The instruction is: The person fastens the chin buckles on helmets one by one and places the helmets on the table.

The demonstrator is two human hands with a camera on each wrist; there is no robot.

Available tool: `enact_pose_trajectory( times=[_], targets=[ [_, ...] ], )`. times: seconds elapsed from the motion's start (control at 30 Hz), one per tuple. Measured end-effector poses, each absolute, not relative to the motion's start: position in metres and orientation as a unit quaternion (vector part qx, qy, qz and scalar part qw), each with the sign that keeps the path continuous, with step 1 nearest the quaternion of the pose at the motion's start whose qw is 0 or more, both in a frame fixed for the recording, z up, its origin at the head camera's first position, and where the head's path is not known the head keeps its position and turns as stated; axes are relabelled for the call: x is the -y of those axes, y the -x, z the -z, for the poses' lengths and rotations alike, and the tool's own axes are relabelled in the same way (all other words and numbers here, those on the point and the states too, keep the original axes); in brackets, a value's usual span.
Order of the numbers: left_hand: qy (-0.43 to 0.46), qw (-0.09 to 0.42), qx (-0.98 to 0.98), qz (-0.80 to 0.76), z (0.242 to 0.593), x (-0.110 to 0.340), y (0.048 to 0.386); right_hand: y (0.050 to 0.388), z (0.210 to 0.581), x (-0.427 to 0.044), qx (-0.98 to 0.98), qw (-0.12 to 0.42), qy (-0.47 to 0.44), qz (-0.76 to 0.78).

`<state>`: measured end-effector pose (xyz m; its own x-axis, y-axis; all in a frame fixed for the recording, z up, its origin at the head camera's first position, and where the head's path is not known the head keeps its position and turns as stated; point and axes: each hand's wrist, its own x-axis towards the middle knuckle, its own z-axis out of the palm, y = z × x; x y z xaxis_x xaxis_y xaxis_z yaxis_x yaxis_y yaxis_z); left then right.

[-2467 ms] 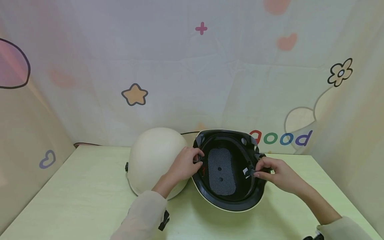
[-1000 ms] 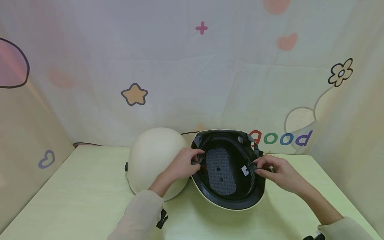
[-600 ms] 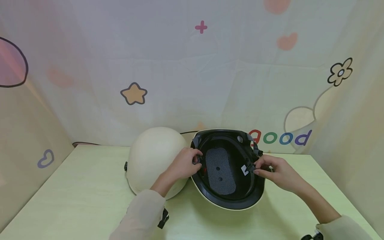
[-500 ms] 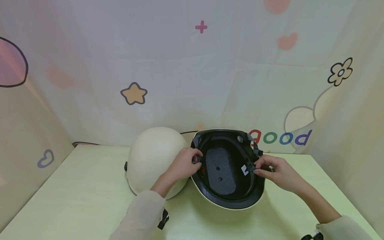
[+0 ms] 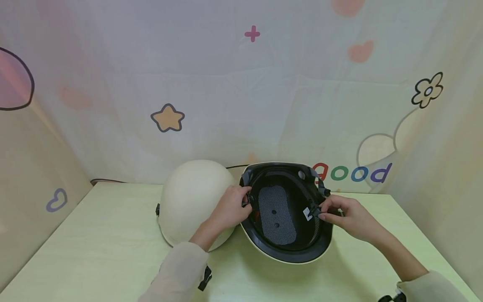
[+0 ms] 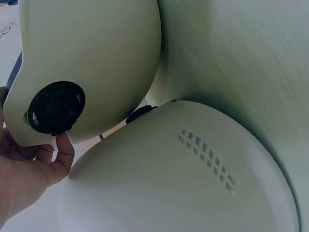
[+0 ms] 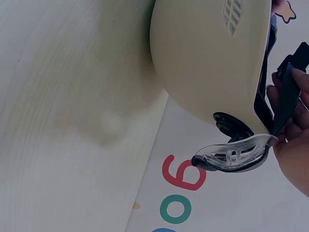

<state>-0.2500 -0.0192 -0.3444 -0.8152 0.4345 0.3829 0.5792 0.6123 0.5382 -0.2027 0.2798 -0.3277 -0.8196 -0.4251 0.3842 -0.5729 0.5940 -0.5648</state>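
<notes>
A cream helmet with a black lining (image 5: 277, 216) lies with its opening facing up and toward me. My left hand (image 5: 231, 205) grips its left edge; in the left wrist view that hand (image 6: 36, 169) has a finger at the round black side knob (image 6: 57, 107). At the right edge my right hand (image 5: 349, 218) pinches a black strap with a buckle (image 5: 314, 211). The right wrist view shows the strap (image 7: 288, 99) between the fingers of my right hand (image 7: 292, 130), beside a clear visor (image 7: 236, 154) near the rim.
A second cream helmet (image 5: 194, 201), dome up, stands just left of the first, behind my left forearm. Both are on a pale green table (image 5: 94, 251). A printed curtain (image 5: 226, 105) hangs behind, with a dark cable (image 5: 109, 181) along the table's back edge.
The held helmet has shifted slightly left and turned a little since the earliest frame. The strap end in my right hand has changed angle. Both hands keep their holds.
</notes>
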Motion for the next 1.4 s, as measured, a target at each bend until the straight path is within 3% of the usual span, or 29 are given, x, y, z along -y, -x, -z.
enact_pose_trajectory(
  times=[0.67, 1.1, 1.4],
  targets=[
    [0.275, 0.133, 0.873, 0.381, 0.3458, 0.0185, 0.2454, 0.2036, 0.3291, -0.2812, 0.885, 0.107, -0.285, -0.353],
    [0.247, 0.226, 0.835, 0.437, 0.3424, 0.0182, 0.2446, 0.2012, 0.3263, -0.2838, 0.877, 0.072, -0.276, -0.388],
    [0.287, 0.236, 0.816, 0.443, 0.3395, 0.0199, 0.2474, 0.2002, 0.3237, -0.2825, 0.865, 0.082, -0.296, -0.397]
  ],
)
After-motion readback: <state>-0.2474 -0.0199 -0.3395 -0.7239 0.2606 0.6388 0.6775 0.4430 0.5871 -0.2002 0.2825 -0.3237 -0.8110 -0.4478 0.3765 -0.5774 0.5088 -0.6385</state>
